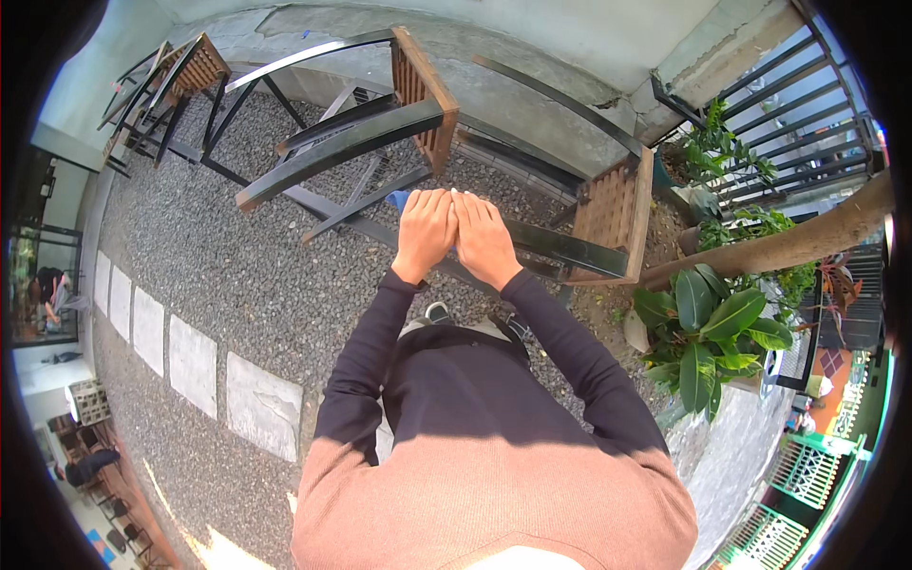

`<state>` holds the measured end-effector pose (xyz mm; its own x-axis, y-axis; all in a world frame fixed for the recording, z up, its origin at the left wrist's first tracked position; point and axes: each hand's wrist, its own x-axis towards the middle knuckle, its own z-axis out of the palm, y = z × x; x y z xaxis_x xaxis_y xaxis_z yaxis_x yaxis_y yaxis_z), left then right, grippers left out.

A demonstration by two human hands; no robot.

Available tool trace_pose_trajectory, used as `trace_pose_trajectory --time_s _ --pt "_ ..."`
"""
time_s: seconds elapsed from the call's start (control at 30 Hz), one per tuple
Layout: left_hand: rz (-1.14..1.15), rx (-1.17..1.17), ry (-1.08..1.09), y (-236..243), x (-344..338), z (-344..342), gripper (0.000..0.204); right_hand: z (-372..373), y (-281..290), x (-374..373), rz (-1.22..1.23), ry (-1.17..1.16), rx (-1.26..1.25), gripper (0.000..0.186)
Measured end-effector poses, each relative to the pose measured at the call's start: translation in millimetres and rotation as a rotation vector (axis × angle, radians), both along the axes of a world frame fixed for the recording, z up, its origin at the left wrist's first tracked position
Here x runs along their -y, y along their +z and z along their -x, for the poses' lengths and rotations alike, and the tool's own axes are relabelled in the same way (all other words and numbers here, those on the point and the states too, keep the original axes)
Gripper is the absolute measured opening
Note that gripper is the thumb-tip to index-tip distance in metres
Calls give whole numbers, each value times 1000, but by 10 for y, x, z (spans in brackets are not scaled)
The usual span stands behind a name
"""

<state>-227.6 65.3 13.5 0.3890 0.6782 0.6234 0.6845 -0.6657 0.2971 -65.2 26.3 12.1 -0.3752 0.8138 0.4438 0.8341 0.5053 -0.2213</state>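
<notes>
My left hand (427, 228) and my right hand (483, 236) are side by side in front of me, backs up, thumbs hidden and fingers curled closed. A piece of blue cloth (398, 199) shows beside the left fingers and in the gap between the wrists. Both hands seem closed on it, though most of it is covered. Beyond them is a dark metal frame bar (366, 226). A slatted wooden panel (608, 218) with black beams stands to the right of my hands. Another slatted panel (427, 100) with dark beams rises just past the left hand.
More slatted wooden furniture (195, 66) stands at the far left by the concrete wall (532, 47). Grey gravel (237, 285) covers the ground, with square paving slabs (261, 404) at left. A tree trunk (788, 233) and a leafy plant (712, 328) are close on the right.
</notes>
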Motion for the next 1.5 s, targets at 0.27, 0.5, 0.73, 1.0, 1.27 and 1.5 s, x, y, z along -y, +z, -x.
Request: trace_pose_trajectory --time_s 0.27,0.5,0.73,1.0,1.27,1.5 --pt "-5 11 172 -156 121 -143 35 -90 -28 -32 -58 75 60 63" --pt "26 4 245 -155 191 -308 40 -224 -15 4 -20 103 -9 58" --pt "36 1 285 -181 311 -600 43 -510 -20 75 -3 125 -6 59" --pt "64 -14 269 -184 443 -964 42 -890 -33 207 52 129 -34 61" --pt "80 -30 244 -165 533 -1259 41 -1192 -31 323 30 121 -20 63" --pt "78 -42 223 -154 611 -1528 40 -1456 -36 437 -7 110 -60 64"
